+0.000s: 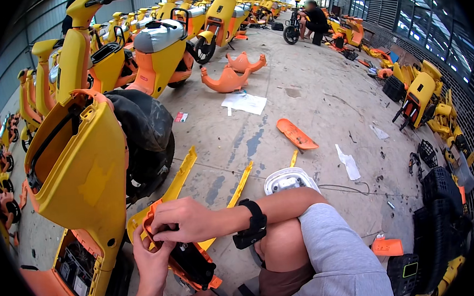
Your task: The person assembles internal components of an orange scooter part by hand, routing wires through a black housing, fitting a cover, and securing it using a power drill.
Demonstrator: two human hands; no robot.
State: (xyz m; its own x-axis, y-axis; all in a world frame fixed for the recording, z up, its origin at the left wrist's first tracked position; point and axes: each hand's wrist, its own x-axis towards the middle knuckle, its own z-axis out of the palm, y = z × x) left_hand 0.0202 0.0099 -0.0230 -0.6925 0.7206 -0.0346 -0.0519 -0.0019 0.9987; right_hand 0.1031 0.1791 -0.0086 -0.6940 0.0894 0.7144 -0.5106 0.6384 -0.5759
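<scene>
An orange plastic scooter panel with a black inner side (192, 264) stands tilted in front of me, close to my lap. Around its upper end my left hand (150, 256) has its fingers curled, thumb bent toward the fingertips. From the right, my right hand (184, 219) reaches across and pinches at the same end, its fingertips nearly meeting the left hand's. Anything small between the fingers is hidden. Beside the panel lies a yellow plastic trim piece (184, 173) with two long arms. On my left rises a partly stripped yellow scooter body (81, 174), its inner parts exposed low down.
Orange curved panels (227, 79), white paper (245, 103), an orange scoop-shaped panel (296, 133) and a white round part (290, 178) lie on the floor. Rows of yellow scooters (158, 60) fill the left. Black baskets (440, 190) line the right. A person (314, 21) crouches far off.
</scene>
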